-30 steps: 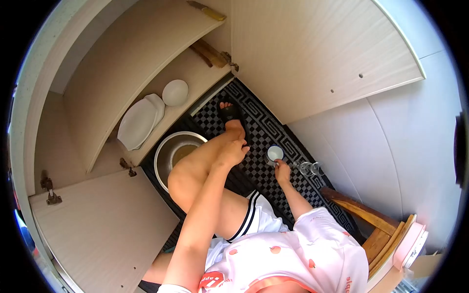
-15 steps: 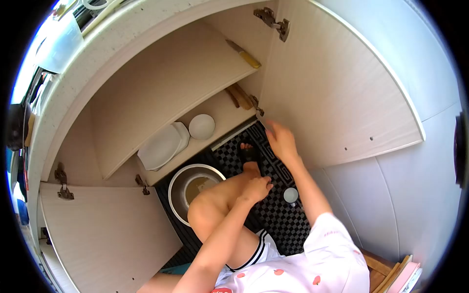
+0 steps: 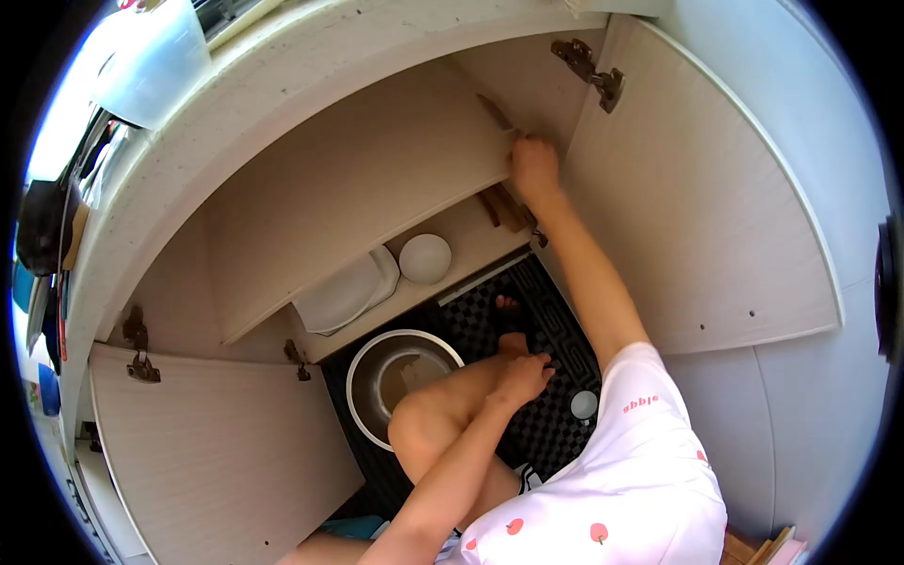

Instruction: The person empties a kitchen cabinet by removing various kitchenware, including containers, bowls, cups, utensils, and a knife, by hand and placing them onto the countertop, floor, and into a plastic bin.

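My right hand [image 3: 535,169] is closed at the right front of the upper cabinet shelf [image 3: 367,169]. Its fingers wrap the handle end of a knife [image 3: 493,112], whose blade points away toward the back of the shelf; the yellow handle is hidden under the hand. My left hand [image 3: 525,379] rests by my bent lower leg with loosely bent fingers apart and nothing visible in them. A large metal basin [image 3: 356,391] with some cloudy liquid stands left of my leg. A small light cup [image 3: 584,405] is on the checkered mat [image 3: 556,438], right of my left hand.
Both cabinet doors stand open, the right door [image 3: 706,207] and the left door [image 3: 217,443]. On the lower shelf are white dishes [image 3: 344,297], a white bowl [image 3: 426,259] and brown wooden-looking pieces [image 3: 508,207]. The countertop edge [image 3: 311,56] curves above.
My right hand has risen from beside the lower hinge to the knife on the upper shelf, covering its handle. My left hand stays by my leg. The view has shifted slightly.
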The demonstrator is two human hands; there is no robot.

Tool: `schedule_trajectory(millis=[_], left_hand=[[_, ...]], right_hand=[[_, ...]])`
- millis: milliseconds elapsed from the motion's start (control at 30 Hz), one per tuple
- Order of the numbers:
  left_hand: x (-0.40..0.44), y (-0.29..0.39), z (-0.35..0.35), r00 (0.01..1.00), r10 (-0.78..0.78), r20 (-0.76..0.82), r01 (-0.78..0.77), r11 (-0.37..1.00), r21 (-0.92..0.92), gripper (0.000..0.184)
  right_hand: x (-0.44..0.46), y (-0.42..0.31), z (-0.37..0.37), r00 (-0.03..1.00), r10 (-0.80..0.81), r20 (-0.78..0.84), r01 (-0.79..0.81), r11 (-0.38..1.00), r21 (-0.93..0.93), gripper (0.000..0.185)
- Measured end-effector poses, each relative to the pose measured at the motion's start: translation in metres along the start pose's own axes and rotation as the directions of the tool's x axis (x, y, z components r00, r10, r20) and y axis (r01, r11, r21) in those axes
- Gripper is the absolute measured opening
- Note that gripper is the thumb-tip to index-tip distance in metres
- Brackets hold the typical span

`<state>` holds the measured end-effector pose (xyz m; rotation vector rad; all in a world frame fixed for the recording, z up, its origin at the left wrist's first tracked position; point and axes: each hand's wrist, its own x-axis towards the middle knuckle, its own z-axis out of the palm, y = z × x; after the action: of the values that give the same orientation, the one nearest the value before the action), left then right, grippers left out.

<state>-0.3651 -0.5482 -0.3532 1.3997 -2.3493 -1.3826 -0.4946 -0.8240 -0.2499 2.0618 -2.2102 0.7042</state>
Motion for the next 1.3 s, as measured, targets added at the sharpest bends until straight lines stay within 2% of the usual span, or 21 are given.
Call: schedule_trajectory(millis=[67,200,267,333,367,400,467,533,633,733,767,867,1000,1100,1300], left_hand=[[0.0,0.0,-0.005,1.0,-0.01,0.003,0.01,1.0,-0.009,0.029],[-0.002,-0.004,-0.002,0.999,-0.033,0.006,0.033,0.999,0.002,0.026],[-0.001,-0.013,0.006,0.999,-0.011,0.039,0.008,0.997,0.075,0.025],[-0.008,-0.008,-0.005,0.987,0.063,0.145,-0.102,0.955,0.279,0.026],[-0.012,-0.008,-0.006,0.984,0.081,0.161,-0.119,0.961,0.248,0.026],[-0.014,-0.01,-0.004,0.978,0.101,0.182,-0.14,0.966,0.218,0.026],[-0.014,-0.027,0.013,0.977,0.178,0.113,-0.195,0.968,0.161,0.027],[-0.02,-0.03,0.017,0.991,0.112,0.079,-0.119,0.989,0.092,0.028],[-0.035,-0.024,0.016,0.996,0.029,0.083,-0.038,0.993,0.111,0.029],[-0.047,-0.027,0.017,0.996,0.021,0.084,-0.028,0.996,0.088,0.029],[-0.047,-0.036,0.021,0.998,0.043,0.05,-0.047,0.996,0.074,0.028],[-0.06,-0.025,0.01,0.999,-0.042,0.016,0.042,0.999,-0.033,0.026],[-0.067,-0.025,0.005,0.997,0.018,-0.076,-0.025,0.996,-0.088,0.024],[-0.067,-0.03,0.011,0.984,0.093,-0.15,-0.098,0.995,-0.027,0.022],[-0.069,-0.022,0.012,0.992,0.107,-0.066,-0.106,0.994,0.017,0.023]], right_hand=[[-0.063,-0.011,-0.03,0.976,-0.104,-0.194,0.132,0.981,0.142,0.026],[-0.213,0.008,-0.055,0.985,-0.034,-0.171,0.092,0.933,0.348,0.039],[-0.297,0.031,-0.06,0.993,0.103,-0.057,-0.077,0.935,0.347,0.041],[-0.387,0.058,-0.053,0.965,0.257,0.051,-0.259,0.912,0.316,0.042],[-0.43,0.068,-0.051,0.928,0.346,0.142,-0.372,0.888,0.27,0.042],[-0.467,0.077,-0.05,0.914,0.376,0.155,-0.402,0.889,0.217,0.042],[-0.535,0.093,-0.048,0.889,0.421,0.178,-0.444,0.888,0.118,0.041],[-0.577,0.104,-0.039,0.857,0.484,0.178,-0.501,0.863,0.068,0.042],[-0.593,0.122,-0.016,0.831,0.528,0.176,-0.543,0.838,0.052,0.043],[-0.584,0.134,0.011,0.833,0.522,0.184,-0.538,0.841,0.05,0.042],[-0.58,0.137,0.02,0.835,0.515,0.195,-0.53,0.847,0.034,0.042],[-0.56,0.142,0.041,0.816,0.53,0.231,-0.548,0.836,0.015,0.041],[-0.545,0.139,0.051,0.751,0.587,0.302,-0.615,0.788,-0.002,0.039],[-0.545,0.144,0.064,0.784,0.555,0.276,-0.575,0.818,-0.01,0.037],[-0.546,0.146,0.068,0.767,0.573,0.288,-0.588,0.808,-0.04,0.035]])
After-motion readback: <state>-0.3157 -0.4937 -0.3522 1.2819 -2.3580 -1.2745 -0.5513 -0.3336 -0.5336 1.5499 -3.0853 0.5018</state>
